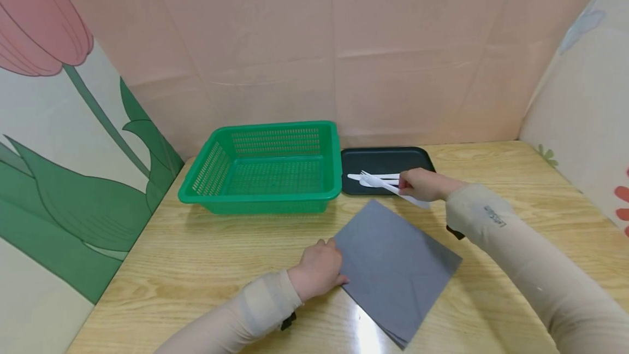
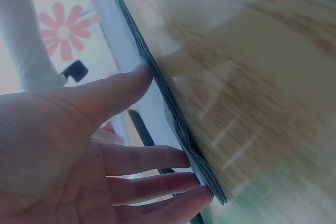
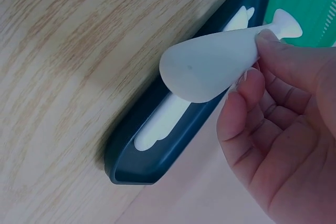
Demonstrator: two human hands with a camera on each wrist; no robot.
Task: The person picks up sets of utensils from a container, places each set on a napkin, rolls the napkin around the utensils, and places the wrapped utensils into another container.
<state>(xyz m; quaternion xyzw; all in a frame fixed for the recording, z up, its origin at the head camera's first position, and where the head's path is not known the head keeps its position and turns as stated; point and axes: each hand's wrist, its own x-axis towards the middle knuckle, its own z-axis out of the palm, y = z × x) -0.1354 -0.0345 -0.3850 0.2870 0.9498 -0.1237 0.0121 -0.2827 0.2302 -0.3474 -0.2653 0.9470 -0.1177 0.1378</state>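
My right hand point(image 1: 422, 183) pinches a white plastic fork point(image 3: 205, 69) by its handle, between thumb and fingers. The fork is held over the near edge of a black tray point(image 1: 383, 158), tines toward the basket. White cutlery point(image 3: 164, 121) lies lengthwise in the tray, partly hidden by the fork and hand; one piece looks like a knife. My left hand point(image 1: 316, 270) rests at the left edge of a stack of grey napkins point(image 1: 393, 266). In the left wrist view, its nearly straight fingers and thumb touch the layered edge.
A green plastic basket point(image 1: 275, 201) with perforated walls stands left of the tray, close against it. Beneath everything is a wood-grain table point(image 1: 206, 255). A pink sheet point(image 1: 422, 70) hangs behind, and a printed flower panel point(image 1: 59, 179) stands on the left.
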